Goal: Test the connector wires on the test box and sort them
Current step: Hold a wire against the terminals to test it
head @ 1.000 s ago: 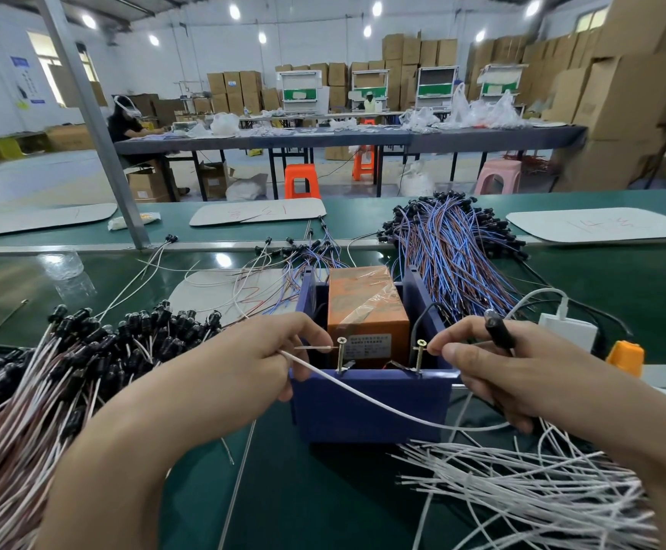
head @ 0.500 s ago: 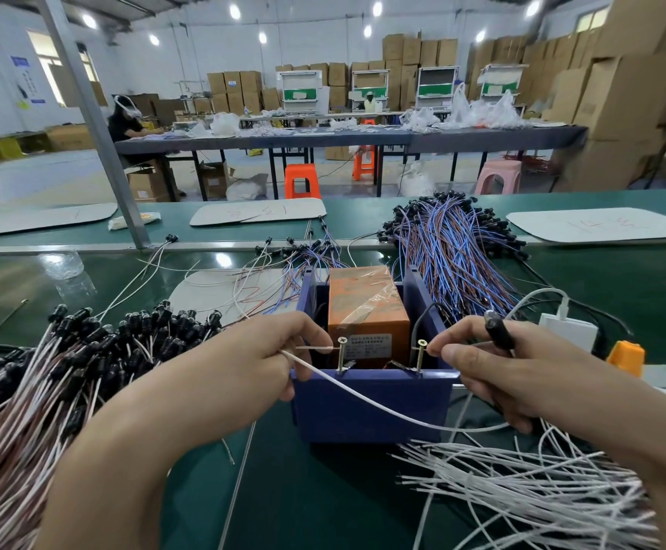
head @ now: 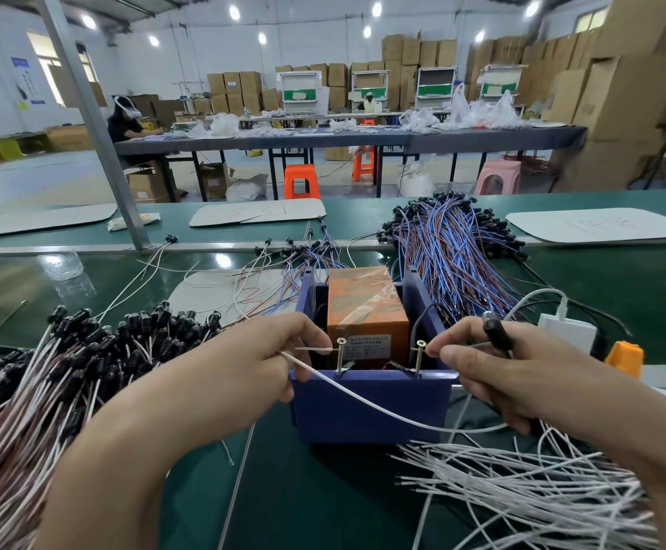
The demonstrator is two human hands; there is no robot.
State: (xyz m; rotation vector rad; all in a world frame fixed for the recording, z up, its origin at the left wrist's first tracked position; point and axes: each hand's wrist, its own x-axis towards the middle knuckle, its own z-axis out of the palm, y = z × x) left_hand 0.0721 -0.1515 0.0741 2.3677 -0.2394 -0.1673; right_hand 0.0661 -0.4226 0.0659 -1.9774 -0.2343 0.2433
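- left hand [head: 244, 363]: thumb and forefinger pinch one end of thin white connector wire [head: 379, 406]; bare tip held against left upright brass screw [head: 339, 351]
- right hand [head: 502, 375]: fingers curled, pinching the wire's other end at right upright brass screw [head: 419, 355]; the wire's black cylindrical connector head [head: 496, 336] sticks up between the fingers
- wire sags between both hands across front of dark blue plastic test box [head: 371, 422]
- both screws stand on the box's front rim; orange tape-wrapped rectangular block [head: 367, 307] sits inside the box
- left of box: big pile of brown-and-white wires with black heads [head: 85, 351]
- near right, below right wrist: loose heap of white wires [head: 521, 498]
- behind box: bundle of blue-and-brown wires [head: 450, 252]
- right of box: white plug adapter [head: 567, 331], orange plastic item [head: 623, 357], partly hidden
- all on green table [head: 621, 287]
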